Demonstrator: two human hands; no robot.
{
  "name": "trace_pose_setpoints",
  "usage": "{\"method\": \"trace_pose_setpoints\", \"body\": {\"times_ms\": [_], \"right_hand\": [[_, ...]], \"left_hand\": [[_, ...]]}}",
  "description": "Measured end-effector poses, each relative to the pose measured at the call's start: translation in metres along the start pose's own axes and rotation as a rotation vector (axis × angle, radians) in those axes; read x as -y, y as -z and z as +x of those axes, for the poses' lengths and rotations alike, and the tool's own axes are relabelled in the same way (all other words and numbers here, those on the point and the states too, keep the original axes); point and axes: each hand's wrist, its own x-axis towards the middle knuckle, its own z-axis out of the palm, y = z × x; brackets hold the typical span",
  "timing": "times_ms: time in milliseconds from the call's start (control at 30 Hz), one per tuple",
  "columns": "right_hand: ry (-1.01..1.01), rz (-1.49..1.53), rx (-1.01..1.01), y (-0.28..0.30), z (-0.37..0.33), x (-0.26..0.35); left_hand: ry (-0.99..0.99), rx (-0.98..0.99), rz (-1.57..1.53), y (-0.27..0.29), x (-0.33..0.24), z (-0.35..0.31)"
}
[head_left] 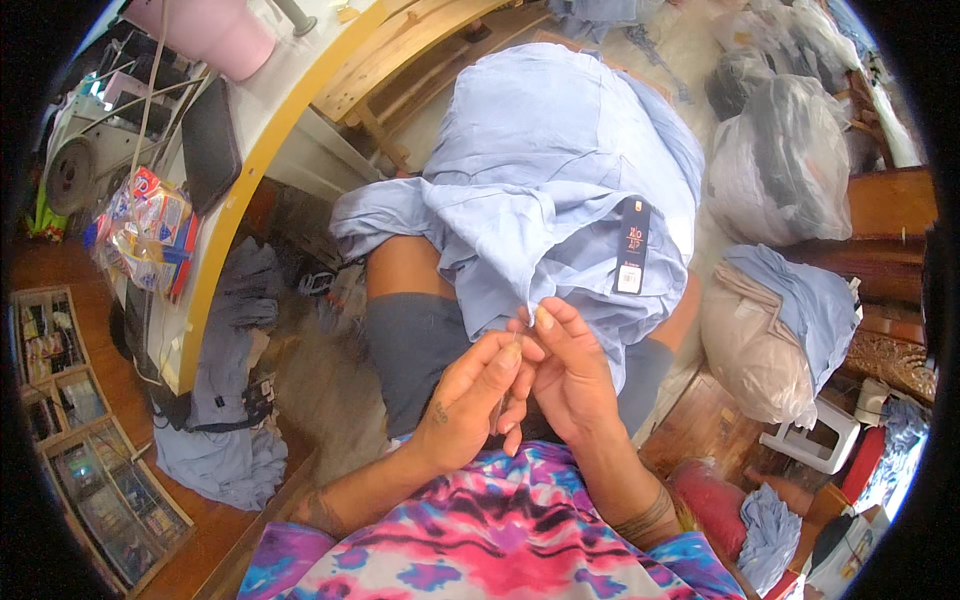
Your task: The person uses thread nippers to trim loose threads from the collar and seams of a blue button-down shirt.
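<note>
A light blue garment (510, 215) lies heaped over my lap and beyond my knees, with a dark navy hang tag (631, 246) on its right side. At its near edge, my right hand (575, 378) pinches a corner of the cloth between thumb and fingers. Close beside it, my left hand (476, 392) is closed in a pinch, thumb against forefinger. Something very thin shows at the left fingertips; it is too fine to name. The two hands nearly touch in front of my body.
On the left stands a white table (215, 265) with a yellow edge, bearing a pink pot (225, 35) and a dark phone-like slab (210, 145). Stuffed clear plastic bags (780, 165) stand at right, above a beige bundle (755, 335). Blue cloth (225, 450) lies on the left floor.
</note>
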Motion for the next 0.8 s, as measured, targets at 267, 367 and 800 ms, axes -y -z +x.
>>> {"method": "trace_pose_setpoints", "body": {"times_ms": [267, 367, 800], "right_hand": [[0.001, 0.037, 0.058, -0.005, -0.002, 0.005], [-0.002, 0.046, 0.056, -0.007, -0.001, 0.005], [0.036, -0.004, 0.028, -0.009, -0.001, 0.003]], "left_hand": [[-0.003, -0.004, -0.007, -0.007, -0.007, -0.001], [-0.007, -0.012, 0.008, -0.006, -0.010, -0.001], [0.026, -0.019, 0.024, -0.003, -0.016, -0.001]]}}
